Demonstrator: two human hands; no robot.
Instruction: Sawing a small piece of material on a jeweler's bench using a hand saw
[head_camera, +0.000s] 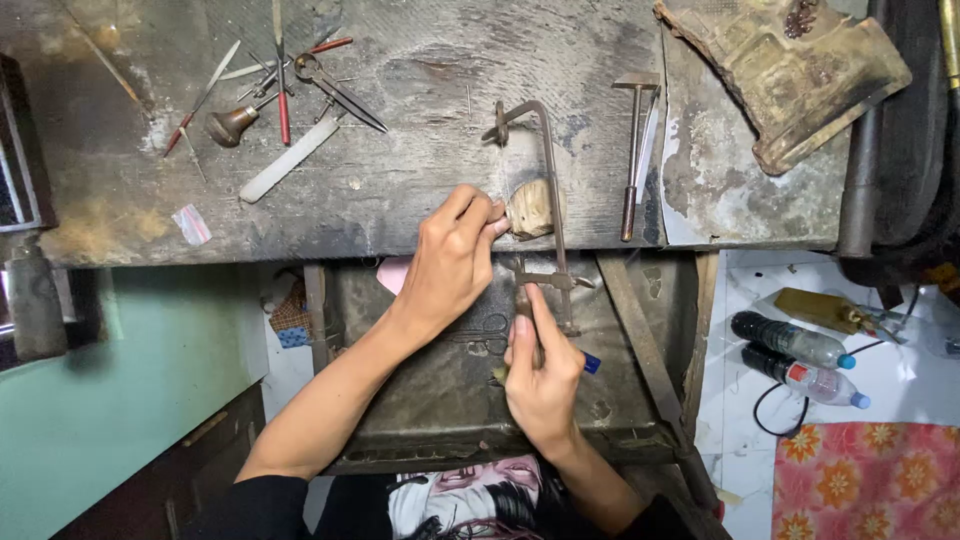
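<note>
Right at frame centre, left hand has its fingers pinched together on something tiny against the wooden peg at the worktop edge. Right hand, just below, is clamped on the saw frame handle; its long axis runs straight up-frame, right beside those fingers.

Left hand at bench peg, right hand on saw frame.

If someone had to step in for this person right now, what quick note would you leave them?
Left hand: fingertips pinch something small against the wooden bench peg; the piece itself is too small to make out.
Right hand: grip closed on the handle of the jeweller's saw, its frame standing up beside the peg.
Hammer, shears and files lie untouched on the workbench.
Progress of the cut cannot be seen.
</note>
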